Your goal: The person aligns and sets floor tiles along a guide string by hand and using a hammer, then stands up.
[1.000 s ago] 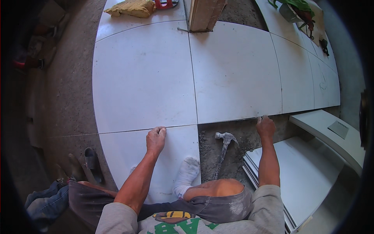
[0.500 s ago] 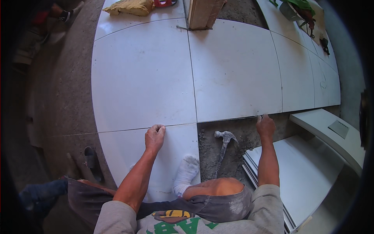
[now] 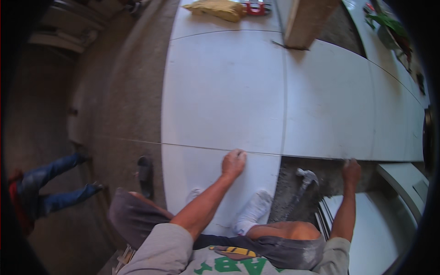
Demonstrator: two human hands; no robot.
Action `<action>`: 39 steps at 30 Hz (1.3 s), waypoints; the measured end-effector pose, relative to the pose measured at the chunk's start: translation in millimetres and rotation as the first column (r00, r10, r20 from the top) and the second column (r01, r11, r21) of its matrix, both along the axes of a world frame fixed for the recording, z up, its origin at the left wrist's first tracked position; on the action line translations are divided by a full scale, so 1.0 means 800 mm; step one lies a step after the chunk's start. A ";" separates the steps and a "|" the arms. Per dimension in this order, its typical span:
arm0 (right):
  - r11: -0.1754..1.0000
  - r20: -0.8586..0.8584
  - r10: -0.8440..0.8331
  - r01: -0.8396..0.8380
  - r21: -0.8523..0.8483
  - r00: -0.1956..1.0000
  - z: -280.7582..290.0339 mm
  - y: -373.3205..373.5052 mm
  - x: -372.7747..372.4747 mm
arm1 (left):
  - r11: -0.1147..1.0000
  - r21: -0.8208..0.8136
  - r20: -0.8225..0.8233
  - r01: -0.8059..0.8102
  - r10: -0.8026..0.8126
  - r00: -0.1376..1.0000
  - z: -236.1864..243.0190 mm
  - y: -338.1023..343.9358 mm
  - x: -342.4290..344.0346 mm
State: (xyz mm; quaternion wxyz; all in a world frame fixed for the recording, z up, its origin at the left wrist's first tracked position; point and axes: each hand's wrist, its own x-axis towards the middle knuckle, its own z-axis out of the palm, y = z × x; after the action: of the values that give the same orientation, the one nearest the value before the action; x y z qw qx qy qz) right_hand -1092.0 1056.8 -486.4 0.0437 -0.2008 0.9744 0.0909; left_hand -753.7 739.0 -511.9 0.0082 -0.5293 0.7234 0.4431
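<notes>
My left hand (image 3: pixel 234 163) is closed, fingertips together, over the joint between two large white floor tiles (image 3: pixel 222 91). A thin pale string (image 3: pixel 128 140) crosses the floor from the left and follows that joint up to its fingers. My right hand (image 3: pixel 351 173) is closed too, its fingertips at the front edge of the right-hand tile (image 3: pixel 330 110). What either hand pinches is too small to tell. Between them a dusty claw hammer (image 3: pixel 306 176) lies on the rough grey bed, apart from both hands.
White tiles are stacked (image 3: pixel 371 224) beside my right forearm, with a pale curved-looking panel (image 3: pixel 401 183) behind. A wooden post (image 3: pixel 308 23) stands on the tiles ahead. A yellowish bag (image 3: pixel 215 10) lies at the back. Left are a dark slipper (image 3: pixel 145 176) and another person's jeans-clad legs (image 3: pixel 64 172).
The view has swung left, so tiles, hammer and hands sit further right in the picture. Both hands keep closed at about the same spots along the tile edge. More of the other person's legs shows.
</notes>
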 end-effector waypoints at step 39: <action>0.996 0.041 -0.087 0.088 -0.029 0.995 0.023 -0.017 0.009 | 0.994 0.106 0.101 0.033 -0.043 0.994 0.038 -0.013 -0.007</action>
State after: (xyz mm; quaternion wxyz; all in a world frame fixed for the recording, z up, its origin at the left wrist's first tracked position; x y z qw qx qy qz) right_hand -1084.5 1043.2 -468.0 0.0637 -0.1604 0.9825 0.0699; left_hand -759.3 728.4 -481.8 0.0814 -0.5364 0.7080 0.4522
